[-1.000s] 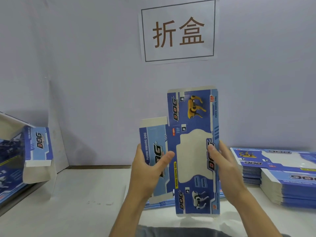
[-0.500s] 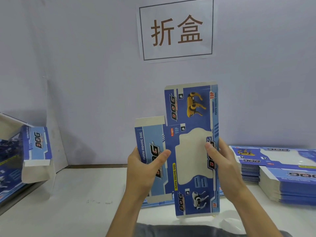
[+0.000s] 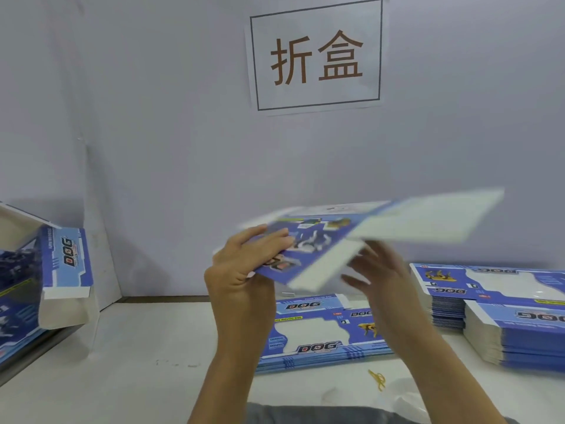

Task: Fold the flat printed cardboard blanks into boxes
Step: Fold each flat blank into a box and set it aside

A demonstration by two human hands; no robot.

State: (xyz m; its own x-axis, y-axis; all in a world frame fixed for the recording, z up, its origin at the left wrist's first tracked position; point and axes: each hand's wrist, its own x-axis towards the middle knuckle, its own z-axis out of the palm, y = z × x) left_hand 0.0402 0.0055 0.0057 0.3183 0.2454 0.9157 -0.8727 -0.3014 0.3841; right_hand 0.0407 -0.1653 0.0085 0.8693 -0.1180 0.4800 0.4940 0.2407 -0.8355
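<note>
A blurred blank (image 3: 351, 240) printed "DOG" is held nearly flat above the surface (image 3: 137, 362), gripped at its left end by the left hand (image 3: 244, 267). The right hand (image 3: 379, 276) is spread open beneath it. "折盒" is read on the wall sign (image 3: 316, 55).

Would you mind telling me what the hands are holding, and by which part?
The left hand grips the cardboard blank at its near-left end. The blurred right hand is underneath; contact unclear.
</note>
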